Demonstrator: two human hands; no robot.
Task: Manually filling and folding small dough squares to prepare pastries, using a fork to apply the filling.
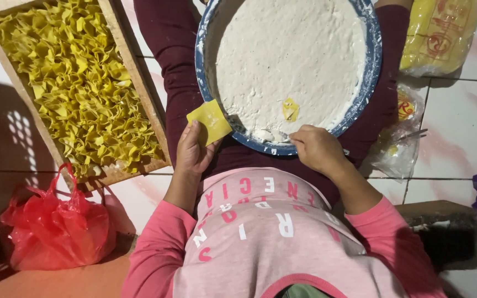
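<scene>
A blue-rimmed round bowl [372,72] full of white paste rests on my lap. My left hand [194,150] holds a yellow square wrapper [210,121] flat on its fingers, just left of the bowl's near rim. My right hand [317,148] is closed at the bowl's near edge, its fingertips in the paste; whether it grips a small utensil there I cannot tell. A small yellow scrap [290,109] lies in the paste just beyond that hand.
A wooden tray [146,94] heaped with folded yellow wrappers lies on the tiled floor to my left. A red plastic bag [56,226] sits at lower left. Plastic bags of yellow wrappers [440,33] lie at upper right, a crumpled clear bag [398,149] beside my right knee.
</scene>
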